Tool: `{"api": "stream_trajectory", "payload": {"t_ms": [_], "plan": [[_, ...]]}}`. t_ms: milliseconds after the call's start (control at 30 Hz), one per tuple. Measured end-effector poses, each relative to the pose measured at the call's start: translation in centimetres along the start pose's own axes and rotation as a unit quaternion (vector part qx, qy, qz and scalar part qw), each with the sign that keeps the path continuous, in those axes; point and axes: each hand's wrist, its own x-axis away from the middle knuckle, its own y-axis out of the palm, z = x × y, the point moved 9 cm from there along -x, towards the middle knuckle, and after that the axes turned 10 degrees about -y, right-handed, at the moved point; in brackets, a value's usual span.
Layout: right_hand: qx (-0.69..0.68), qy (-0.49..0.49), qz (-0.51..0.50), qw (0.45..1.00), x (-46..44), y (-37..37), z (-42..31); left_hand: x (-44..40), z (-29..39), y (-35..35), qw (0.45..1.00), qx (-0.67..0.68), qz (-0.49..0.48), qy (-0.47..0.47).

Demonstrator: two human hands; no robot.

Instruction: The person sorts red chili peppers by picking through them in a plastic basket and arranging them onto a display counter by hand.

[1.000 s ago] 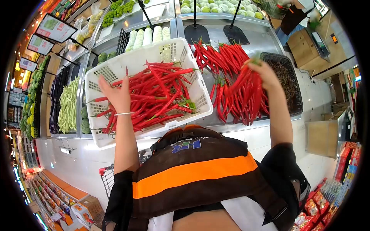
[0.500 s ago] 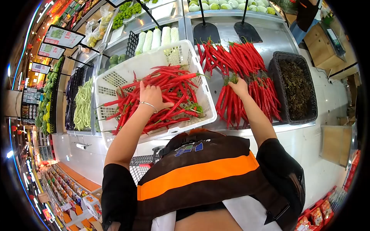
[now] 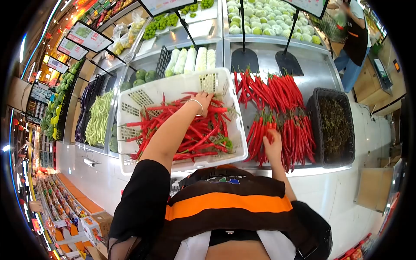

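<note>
A white plastic crate [image 3: 239,125] tilts on the front of the counter, holding a heap of red chili peppers [image 3: 190,136]. My left hand [image 3: 200,103], with a bracelet at the wrist, reaches to the heap's far right side, its fingers curled over some chili peppers; their tips are partly hidden. Right of the crate, chili peppers lie in two rows, the far row [image 3: 284,92] and the near row [image 3: 297,141]. At the near row's left part, my right hand [image 3: 273,145] has its fingers bent around a chili pepper, below the green stems.
A dark basket [image 3: 317,130] of brownish stringy produce borders the rows on the right. Behind the crate lie netted white-green vegetables [image 3: 190,60]; green beans [image 3: 99,117] are at left. Sign stands [image 3: 289,63] rise behind the peppers. A person [image 3: 356,43] stands at far right.
My left hand has moved from the heap's middle to its far right side. My right hand has slid from the stems down onto the near row's peppers. The view has shifted.
</note>
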Motion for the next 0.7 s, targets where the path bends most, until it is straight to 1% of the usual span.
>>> {"api": "stream_trajectory", "payload": {"t_ms": [33, 67, 100, 133, 167, 200, 233, 267, 333, 367, 400, 433, 467, 500, 533, 600, 633, 700], "plan": [[-0.011, 0.020, -0.005, 1.000, 0.7, -0.1, -0.3, -0.7, -0.3, -0.5, 1.000, -0.001, 0.007, 0.001], [-0.013, 0.024, -0.008, 1.000, 1.1, -0.4, -0.9, -1.2, -0.7, 0.2, 0.999, 0.017, -0.049, -0.008], [-0.031, 0.049, -0.011, 0.998, 1.9, -0.1, 0.0, -1.6, -1.0, 0.7, 0.994, 0.035, -0.106, -0.017], [-0.048, 0.074, -0.015, 0.996, 2.3, 0.1, 0.6, -1.2, -0.4, -0.6, 0.994, 0.032, -0.100, -0.015], [-0.047, 0.072, -0.009, 0.996, 2.4, -0.1, 0.6, -0.4, -0.2, -0.9, 0.989, -0.045, -0.133, -0.042], [-0.051, 0.090, -0.015, 0.995, 2.5, -0.2, 0.4, 0.5, -0.3, -0.8, 0.976, -0.121, -0.166, -0.070], [-0.055, 0.109, -0.023, 0.992, 2.5, -0.1, 0.3, 0.1, 0.4, -0.4, 0.984, -0.133, -0.116, -0.033], [-0.053, 0.108, -0.020, 0.993, 2.2, 0.0, 0.1, -0.3, 0.1, 0.5, 0.984, -0.133, -0.113, -0.032], [-0.103, 0.111, -0.011, 0.988, 1.9, 0.2, -0.4, -0.6, 1.1, 1.3, 0.995, -0.053, -0.055, 0.066], [-0.102, 0.110, -0.012, 0.989, 1.6, 0.4, -0.8, -0.6, 0.7, 1.6, 0.997, -0.018, -0.018, 0.076], [-0.141, 0.105, 0.001, 0.984, 1.1, 0.5, -1.5, -0.1, 0.9, 2.0, 0.997, -0.015, -0.018, 0.075], [-0.180, 0.098, 0.013, 0.979, 0.7, 0.8, -2.1, 0.4, 1.2, 1.5, 0.997, -0.001, 0.023, 0.069], [-0.179, 0.096, 0.012, 0.979, 0.3, 1.1, -2.4, 0.8, 1.4, 1.0, 0.996, 0.013, 0.066, 0.063], [-0.182, 0.101, -0.002, 0.978, 0.1, 1.6, -3.0, 1.2, 1.1, 0.9, 0.996, 0.036, 0.072, 0.032], [-0.185, 0.105, -0.016, 0.977, -0.3, 2.1, -3.6, 1.4, 1.3, 0.5, 0.996, 0.038, 0.075, 0.031], [-0.185, 0.103, -0.030, 0.977, -0.6, 2.4, -4.8, 2.0, 1.2, -0.3, 0.996, 0.000, 0.086, 0.004], [-0.195, 0.104, -0.038, 0.974, -0.7, 2.6, -5.0, 2.2, 1.0, -0.2, 0.996, 0.004, 0.088, 0.001], [-0.214, 0.097, -0.039, 0.971, -1.0, 2.6, -5.5, 2.9, 1.3, -1.0, 0.990, 0.008, 0.135, 0.033]]}}
